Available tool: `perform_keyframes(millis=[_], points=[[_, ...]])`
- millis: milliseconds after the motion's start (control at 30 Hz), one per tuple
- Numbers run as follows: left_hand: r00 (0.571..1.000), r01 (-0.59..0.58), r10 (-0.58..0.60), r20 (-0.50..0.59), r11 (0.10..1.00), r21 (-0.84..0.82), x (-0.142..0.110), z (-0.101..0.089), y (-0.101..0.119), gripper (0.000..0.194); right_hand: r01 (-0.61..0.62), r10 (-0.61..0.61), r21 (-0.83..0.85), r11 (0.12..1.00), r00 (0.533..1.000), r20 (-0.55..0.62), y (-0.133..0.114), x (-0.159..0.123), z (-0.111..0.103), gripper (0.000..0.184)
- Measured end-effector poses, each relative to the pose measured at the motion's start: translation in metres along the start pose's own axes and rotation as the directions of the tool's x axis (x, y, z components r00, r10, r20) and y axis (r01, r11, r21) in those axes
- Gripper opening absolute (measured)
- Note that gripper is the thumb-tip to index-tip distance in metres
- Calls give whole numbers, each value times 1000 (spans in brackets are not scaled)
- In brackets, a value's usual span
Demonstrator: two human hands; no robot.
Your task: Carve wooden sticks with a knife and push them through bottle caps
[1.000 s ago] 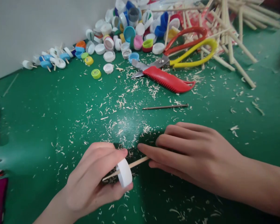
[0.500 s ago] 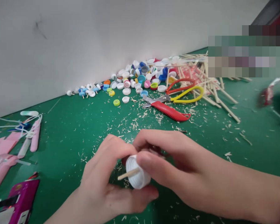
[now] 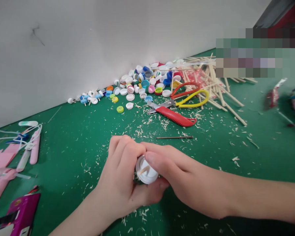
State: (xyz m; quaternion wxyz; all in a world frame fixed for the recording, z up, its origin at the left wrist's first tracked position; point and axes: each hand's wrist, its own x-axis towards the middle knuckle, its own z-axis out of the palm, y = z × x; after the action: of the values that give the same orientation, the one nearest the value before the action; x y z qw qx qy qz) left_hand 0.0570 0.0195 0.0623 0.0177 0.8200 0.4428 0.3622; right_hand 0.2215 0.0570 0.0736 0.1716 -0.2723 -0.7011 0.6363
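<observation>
A white bottle cap (image 3: 149, 177) faces me with its hollow inside, and a thin wooden stick (image 3: 144, 170) pokes out through its middle. My left hand (image 3: 123, 173) is closed around the cap's left and lower side, thumb underneath. From the right, my right hand (image 3: 177, 173) presses its thumb on the cap's upper rim; its other fingers curl behind the cap, partly hidden. The far end of the stick is out of sight behind the cap. Beyond the hands a nail (image 3: 174, 137) lies on the green table (image 3: 71, 157) among wood shavings.
Scissors (image 3: 191, 101) with orange and yellow handles lie by a red-handled knife (image 3: 177, 116). Behind them are a heap of bottle caps (image 3: 130, 97) and many wooden sticks (image 3: 232, 96) near the wall. At left sit pink tools (image 3: 34, 147) and a magenta box (image 3: 23, 211).
My right hand has come from the stick's far end to the cap and closed on it beside my left. The cap has turned its hollow side toward me. The view has tilted up.
</observation>
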Motion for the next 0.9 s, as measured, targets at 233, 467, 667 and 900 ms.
perform_keyframes(millis=[233,467,667,900], points=[[996,-75,76,-41,997,12,4,13,-6,38,75,-82,111,991,995,60,11,2,0,42],[968,-190,206,-140,974,122,10,18,-1,35,159,-165,111,981,985,56,6,-3,-6,39],[965,-247,251,-74,967,63,18,19,-5,34,197,-202,66,978,977,74,13,-3,-11,43],[929,-334,341,-142,940,71,23,27,-7,36,286,-297,109,952,950,95,21,-3,-11,51]])
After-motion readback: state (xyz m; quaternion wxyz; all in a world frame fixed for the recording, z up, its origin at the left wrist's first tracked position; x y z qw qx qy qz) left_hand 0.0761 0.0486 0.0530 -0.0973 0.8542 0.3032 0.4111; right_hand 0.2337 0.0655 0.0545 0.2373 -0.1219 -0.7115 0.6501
